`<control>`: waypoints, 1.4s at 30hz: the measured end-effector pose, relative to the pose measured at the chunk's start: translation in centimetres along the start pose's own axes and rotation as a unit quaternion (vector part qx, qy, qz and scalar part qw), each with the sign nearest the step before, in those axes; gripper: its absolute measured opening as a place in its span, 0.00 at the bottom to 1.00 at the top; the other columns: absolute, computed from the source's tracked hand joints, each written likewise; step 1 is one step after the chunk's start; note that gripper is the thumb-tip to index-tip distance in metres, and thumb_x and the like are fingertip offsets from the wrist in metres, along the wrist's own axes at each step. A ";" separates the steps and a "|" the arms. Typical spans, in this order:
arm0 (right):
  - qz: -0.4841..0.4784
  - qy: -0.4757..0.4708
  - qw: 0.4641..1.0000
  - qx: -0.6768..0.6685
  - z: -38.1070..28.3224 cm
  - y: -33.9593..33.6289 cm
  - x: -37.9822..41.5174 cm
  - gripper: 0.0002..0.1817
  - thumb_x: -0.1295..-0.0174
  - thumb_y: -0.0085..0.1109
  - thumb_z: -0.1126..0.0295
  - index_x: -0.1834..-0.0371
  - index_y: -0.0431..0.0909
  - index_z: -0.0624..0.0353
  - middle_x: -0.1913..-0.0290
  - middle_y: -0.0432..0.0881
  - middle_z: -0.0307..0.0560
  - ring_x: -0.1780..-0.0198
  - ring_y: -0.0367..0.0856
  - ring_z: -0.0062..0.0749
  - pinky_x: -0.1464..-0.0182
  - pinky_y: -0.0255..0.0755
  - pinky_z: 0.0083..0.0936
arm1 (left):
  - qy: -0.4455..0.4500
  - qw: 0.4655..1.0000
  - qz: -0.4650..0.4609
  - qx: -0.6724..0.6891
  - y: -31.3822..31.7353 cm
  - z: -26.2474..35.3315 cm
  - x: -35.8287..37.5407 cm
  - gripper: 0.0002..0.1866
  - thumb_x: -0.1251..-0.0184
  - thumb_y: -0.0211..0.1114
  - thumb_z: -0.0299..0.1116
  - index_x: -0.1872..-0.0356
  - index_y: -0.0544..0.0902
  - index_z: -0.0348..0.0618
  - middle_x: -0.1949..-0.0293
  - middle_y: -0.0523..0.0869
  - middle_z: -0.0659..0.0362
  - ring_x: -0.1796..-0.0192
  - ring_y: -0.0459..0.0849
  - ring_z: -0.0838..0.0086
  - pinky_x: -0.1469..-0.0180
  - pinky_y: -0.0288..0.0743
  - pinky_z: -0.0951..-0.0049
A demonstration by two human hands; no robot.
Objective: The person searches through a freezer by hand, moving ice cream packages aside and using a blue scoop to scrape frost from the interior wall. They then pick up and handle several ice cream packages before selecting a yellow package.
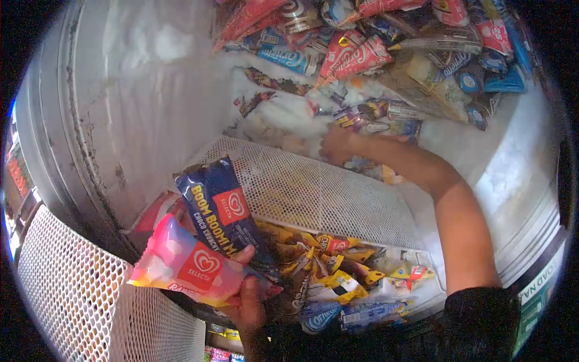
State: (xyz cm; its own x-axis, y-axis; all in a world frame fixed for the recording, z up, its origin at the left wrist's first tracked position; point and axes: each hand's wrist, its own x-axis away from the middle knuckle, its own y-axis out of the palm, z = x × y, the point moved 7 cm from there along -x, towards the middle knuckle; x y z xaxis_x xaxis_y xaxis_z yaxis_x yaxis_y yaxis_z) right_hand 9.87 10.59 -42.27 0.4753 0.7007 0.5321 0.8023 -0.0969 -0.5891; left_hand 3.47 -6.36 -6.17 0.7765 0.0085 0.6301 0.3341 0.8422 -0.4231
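I look down into a chest freezer. My left hand (250, 298), at the bottom centre, grips two wrapped ice creams: a pink Selecta packet (184, 265) and a dark blue Boom Boom packet (220, 211). My right hand (338, 145) reaches deep into the freezer, fingers down on frosty packets (374, 120) by the far edge of a white mesh divider (313, 190). Whether it grips anything is hidden by the hand itself.
Red cone wrappers (353, 54) and blue packets (283, 58) are heaped at the freezer's far end. Yellow packets (332, 271) fill a near bin. The frosted inner wall (132, 90) rises at left. A white mesh basket (72, 289) stands at lower left.
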 end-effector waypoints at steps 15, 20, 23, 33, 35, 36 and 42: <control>0.125 0.169 0.965 -0.155 3.8 -2.5 9.0 0.10 0.51 0.59 0.67 0.65 0.83 0.53 0.64 0.83 0.49 0.58 0.81 0.39 0.56 0.71 0.37 | 0.135 0.991 -0.007 -0.009 2.5 3.6 -1.3 0.16 0.38 0.56 0.24 0.49 0.77 0.32 0.54 0.83 0.53 0.54 0.77 0.75 0.47 0.68 0.71; 0.318 0.254 0.827 -0.386 4.4 -6.1 16.2 0.14 0.42 0.58 0.60 0.64 0.81 0.61 0.69 0.82 0.56 0.67 0.83 0.41 0.63 0.74 0.34 | 0.003 0.998 -0.064 -0.008 3.2 3.9 -0.8 0.14 0.34 0.55 0.25 0.50 0.78 0.31 0.54 0.82 0.56 0.56 0.76 0.79 0.49 0.68 0.74; 0.365 0.322 0.746 -0.454 1.1 -9.3 21.5 0.20 0.38 0.53 0.53 0.68 0.80 0.62 0.74 0.81 0.55 0.73 0.82 0.38 0.69 0.74 0.34 | 0.175 0.983 -0.061 -0.015 3.2 6.6 0.8 0.14 0.33 0.55 0.28 0.50 0.78 0.32 0.55 0.83 0.57 0.55 0.77 0.78 0.49 0.68 0.76; 0.552 0.085 0.232 -0.796 -9.0 -12.7 29.8 0.17 0.35 0.48 0.54 0.59 0.76 0.56 0.68 0.79 0.43 0.71 0.77 0.30 0.71 0.70 0.28 | 0.288 0.939 -0.184 -0.042 2.4 11.1 8.7 0.15 0.32 0.58 0.34 0.50 0.79 0.34 0.62 0.82 0.59 0.62 0.75 0.79 0.57 0.68 0.77; 0.612 0.003 0.240 -0.754 -10.5 -13.3 31.5 0.19 0.38 0.48 0.76 0.43 0.69 0.58 0.52 0.76 0.46 0.60 0.77 0.31 0.59 0.73 0.29 | 0.333 0.923 -0.183 -0.055 2.1 11.5 9.9 0.15 0.34 0.59 0.35 0.54 0.79 0.34 0.70 0.81 0.56 0.69 0.75 0.75 0.63 0.69 0.73; 0.621 -0.006 0.246 -0.744 -11.1 -13.0 32.2 0.19 0.38 0.48 0.76 0.43 0.69 0.58 0.52 0.76 0.46 0.60 0.77 0.31 0.59 0.73 0.29 | 0.348 0.918 -0.182 -0.050 2.0 11.4 10.3 0.15 0.34 0.59 0.35 0.54 0.79 0.34 0.70 0.81 0.56 0.69 0.75 0.75 0.63 0.69 0.73; 0.727 0.039 0.273 -0.628 -11.6 -9.9 34.9 0.22 0.42 0.49 0.83 0.43 0.69 0.62 0.53 0.75 0.47 0.55 0.79 0.35 0.57 0.75 0.31 | 0.415 0.887 -0.202 -0.001 2.2 14.5 13.3 0.12 0.33 0.57 0.32 0.56 0.77 0.32 0.68 0.82 0.50 0.64 0.77 0.73 0.59 0.70 0.71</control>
State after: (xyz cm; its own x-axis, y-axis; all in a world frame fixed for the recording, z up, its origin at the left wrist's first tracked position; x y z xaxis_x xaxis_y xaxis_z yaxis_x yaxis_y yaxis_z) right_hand 22.67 27.85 -10.80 0.5884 -0.7377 0.3311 -0.7887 -0.4335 0.4359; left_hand 6.81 3.39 10.69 0.7188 -0.6943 0.0351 0.6753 0.6854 -0.2725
